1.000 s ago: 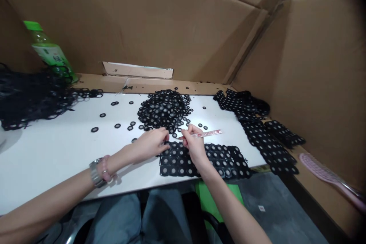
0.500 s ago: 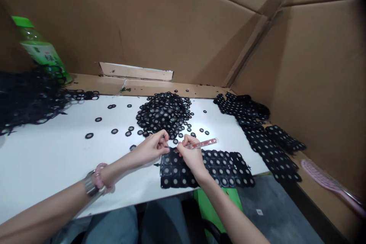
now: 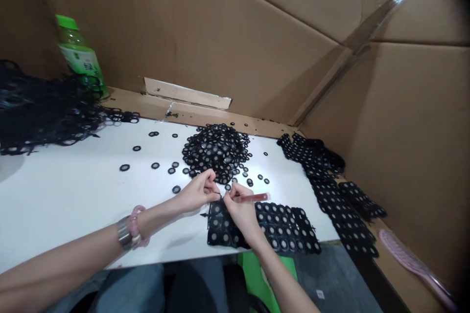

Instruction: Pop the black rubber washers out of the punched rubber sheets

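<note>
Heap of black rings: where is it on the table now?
In the head view, the heap of black rings sits mid-table on the white table, just beyond the left hand and right hand.

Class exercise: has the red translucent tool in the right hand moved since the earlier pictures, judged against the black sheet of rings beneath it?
Yes: the red translucent tool has shifted left along the black sheet of rings.

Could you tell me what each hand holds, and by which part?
The right hand grips a slim red pen-like tool by one end; the left hand pinches something too small to tell.
</note>
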### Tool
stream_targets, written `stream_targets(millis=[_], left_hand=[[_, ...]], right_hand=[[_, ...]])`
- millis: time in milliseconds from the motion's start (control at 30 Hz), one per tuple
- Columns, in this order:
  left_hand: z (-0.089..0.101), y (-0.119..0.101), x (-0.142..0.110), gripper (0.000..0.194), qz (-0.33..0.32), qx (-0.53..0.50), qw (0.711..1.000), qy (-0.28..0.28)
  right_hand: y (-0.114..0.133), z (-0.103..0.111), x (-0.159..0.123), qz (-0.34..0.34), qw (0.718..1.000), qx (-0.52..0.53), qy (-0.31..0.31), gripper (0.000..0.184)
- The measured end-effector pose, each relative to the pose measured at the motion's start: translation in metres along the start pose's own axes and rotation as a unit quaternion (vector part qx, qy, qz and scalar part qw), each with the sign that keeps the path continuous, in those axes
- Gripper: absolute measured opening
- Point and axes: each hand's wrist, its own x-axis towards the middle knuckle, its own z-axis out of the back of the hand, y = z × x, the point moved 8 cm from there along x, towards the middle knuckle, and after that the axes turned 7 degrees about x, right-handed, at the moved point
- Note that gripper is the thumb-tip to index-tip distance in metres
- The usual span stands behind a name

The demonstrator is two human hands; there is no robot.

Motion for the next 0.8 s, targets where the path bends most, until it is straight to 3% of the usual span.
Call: stream_targets(millis=[67, 167, 267, 467, 633, 800], left_hand=[[0.0, -0.003, -0.001, 0.034, 0.009, -0.003, 1.0, 0.019], [-0.002, -0.015, -0.005, 0.022, 0.007, 0.101, 0.994, 0.048], [-0.008, -0.024, -0.008, 0.023, 0.009, 0.22, 0.973, 0.067], [-0.018, -0.026, -0.001, 0.028, -0.036, 0.389, 0.92, 0.034], [-0.018, -0.022, 0.0, 0.022, -0.045, 0.382, 0.923, 0.022], [-0.019, -0.021, 0.001, 0.018, -0.045, 0.367, 0.928, 0.029]], right_hand=[[-0.009, 0.003, 0.001, -0.046, 0.996, 0.07, -0.006, 0.029], [-0.029, 0.014, 0.0, -0.131, 0.965, 0.222, -0.045, 0.031], [-0.038, 0.023, 0.0, -0.141, 0.95, 0.27, -0.064, 0.034], [-0.029, 0.021, 0.0, -0.106, 0.974, 0.2, -0.011, 0.03], [-0.02, 0.022, 0.0, -0.077, 0.992, 0.102, -0.006, 0.029], [-0.018, 0.018, -0.001, -0.058, 0.996, 0.071, 0.013, 0.029]])
